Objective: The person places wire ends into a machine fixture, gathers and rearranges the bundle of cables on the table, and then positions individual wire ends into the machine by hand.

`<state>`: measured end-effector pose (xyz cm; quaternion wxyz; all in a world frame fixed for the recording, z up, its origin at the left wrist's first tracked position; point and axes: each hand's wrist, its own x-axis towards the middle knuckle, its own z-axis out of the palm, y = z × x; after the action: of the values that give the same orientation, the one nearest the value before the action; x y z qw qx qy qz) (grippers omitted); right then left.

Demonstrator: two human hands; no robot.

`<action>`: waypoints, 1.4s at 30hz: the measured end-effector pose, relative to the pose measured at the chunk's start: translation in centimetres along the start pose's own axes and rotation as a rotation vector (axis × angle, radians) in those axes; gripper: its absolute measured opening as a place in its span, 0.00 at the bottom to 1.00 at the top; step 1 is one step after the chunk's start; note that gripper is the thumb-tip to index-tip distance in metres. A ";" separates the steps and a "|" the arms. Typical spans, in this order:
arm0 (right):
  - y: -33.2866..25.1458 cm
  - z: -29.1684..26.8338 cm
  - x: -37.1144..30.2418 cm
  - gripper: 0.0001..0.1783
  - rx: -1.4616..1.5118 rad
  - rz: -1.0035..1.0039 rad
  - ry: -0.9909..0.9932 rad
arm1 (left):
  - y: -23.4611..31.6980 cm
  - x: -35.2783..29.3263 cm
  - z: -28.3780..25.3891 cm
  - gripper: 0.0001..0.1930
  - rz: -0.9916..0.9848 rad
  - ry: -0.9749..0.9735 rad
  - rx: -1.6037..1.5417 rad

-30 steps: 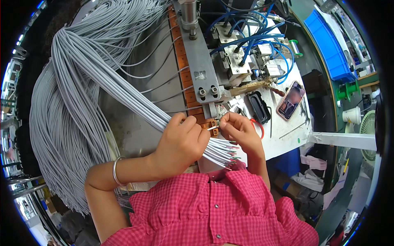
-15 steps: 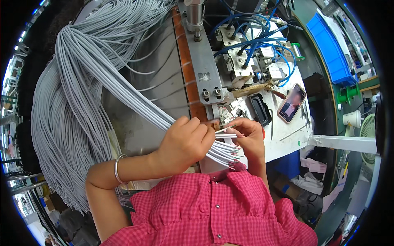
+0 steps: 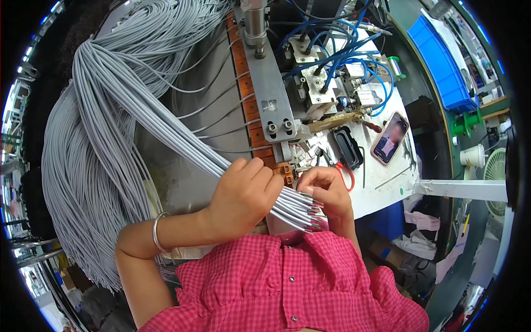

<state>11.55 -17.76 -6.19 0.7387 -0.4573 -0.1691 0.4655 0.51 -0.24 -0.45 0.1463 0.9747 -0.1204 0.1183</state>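
My left hand [image 3: 248, 191] is wrapped round a thick bundle of grey cables [image 3: 177, 133]. The cut ends [image 3: 296, 207] fan out past its fingers, with thin coloured inner wires showing at their tips. At the upper side of these ends, my right hand [image 3: 327, 191] pinches with thumb and forefinger on a cable end; its fingers partly hide that end. Just beyond both hands, an orange slotted strip [image 3: 254, 113] runs beside a grey metal press bar [image 3: 265, 88]. Single grey cables lead into its slots.
A large heap of grey cables [image 3: 94, 182] hangs at the left. Red-handled scissors [image 3: 347, 176], a black tray [image 3: 348, 149] and a phone [image 3: 390, 138] lie on the white bench at right. Blue air hoses [image 3: 354, 63] loop over metal blocks behind; a blue bin [image 3: 442, 63] stands farther right.
The orange strip and its cables, blurred before, now look sharp, and another cable crosses to it near my hands. My right hand has drawn in toward the ends. The scissors' handle is now uncovered.
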 end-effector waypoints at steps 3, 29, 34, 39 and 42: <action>-0.2 -0.1 -0.1 0.03 -0.168 -0.009 0.137 | 0.2 -0.1 0.0 0.12 -0.024 0.001 0.014; 0.0 -0.2 0.7 0.06 -0.344 0.002 0.205 | -0.2 0.0 0.6 0.07 0.048 0.064 0.104; -0.1 0.1 0.2 0.06 -0.266 -0.084 0.184 | -0.1 -0.1 0.2 0.09 0.050 0.033 0.037; 0.5 0.1 0.1 0.04 -0.296 -0.108 0.289 | 0.0 -0.1 0.1 0.11 0.023 0.037 -0.001; 0.4 0.1 -0.1 0.04 -0.237 -0.105 0.268 | 0.0 -0.1 -0.1 0.12 -0.013 0.027 -0.012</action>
<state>11.27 -17.71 -6.45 0.7187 -0.5896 -0.1465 0.3382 0.37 -0.23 -0.42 0.1545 0.9729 -0.1127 0.1297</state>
